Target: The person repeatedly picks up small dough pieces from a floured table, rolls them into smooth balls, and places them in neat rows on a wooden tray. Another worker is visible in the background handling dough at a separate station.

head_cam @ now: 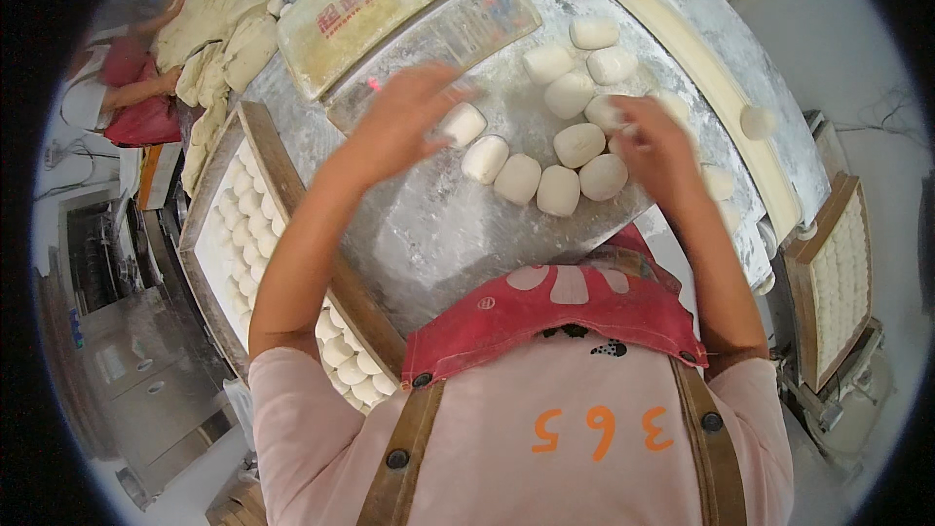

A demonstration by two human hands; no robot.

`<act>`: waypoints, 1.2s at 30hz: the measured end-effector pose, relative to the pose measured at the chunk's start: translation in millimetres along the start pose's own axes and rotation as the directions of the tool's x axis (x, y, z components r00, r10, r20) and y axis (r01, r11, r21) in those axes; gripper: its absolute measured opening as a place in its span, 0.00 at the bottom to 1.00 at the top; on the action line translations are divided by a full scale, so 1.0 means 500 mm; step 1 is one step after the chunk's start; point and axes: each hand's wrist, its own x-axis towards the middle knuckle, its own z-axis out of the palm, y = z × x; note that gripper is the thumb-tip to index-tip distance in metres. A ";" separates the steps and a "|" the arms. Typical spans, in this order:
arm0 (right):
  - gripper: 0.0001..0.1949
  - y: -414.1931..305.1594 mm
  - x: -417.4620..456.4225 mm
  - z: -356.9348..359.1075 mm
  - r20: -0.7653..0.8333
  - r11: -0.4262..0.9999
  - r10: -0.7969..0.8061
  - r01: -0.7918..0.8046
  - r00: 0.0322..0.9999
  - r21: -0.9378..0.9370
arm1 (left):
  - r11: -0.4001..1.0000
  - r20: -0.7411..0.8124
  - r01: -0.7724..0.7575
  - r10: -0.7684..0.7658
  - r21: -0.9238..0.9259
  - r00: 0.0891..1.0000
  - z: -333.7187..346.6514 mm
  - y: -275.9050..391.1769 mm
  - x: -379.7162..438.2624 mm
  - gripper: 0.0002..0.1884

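White dough pieces, rounded and barrel-shaped, stand on the floured table (431, 234) in a curved row and a cluster. My left hand (413, 113), blurred and with fingers spread, is beside the leftmost dough piece (463, 124); whether it touches the piece is unclear. Over the right part of the cluster is my right hand (650, 142), its fingertips by a dough piece (605, 113) and partly hiding others. Its grip cannot be made out. Nearer to me, another dough piece (558, 191) sits at the front of the curve.
A wooden-framed tray (274, 153) of dough balls lies at left, and another tray (800, 285) stands at right. Beyond my left hand are a yellowish board (387, 7) and a large dough mass (212, 7), with a co-worker's hand (169, 80) on it. A pale belt (719, 80) runs along the right.
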 end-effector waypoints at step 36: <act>0.38 0.288 0.046 -0.258 -0.238 0.735 0.227 -0.327 0.944 -0.594 | 0.928 0.089 0.356 -0.366 0.110 0.927 0.183 0.257 0.024 0.39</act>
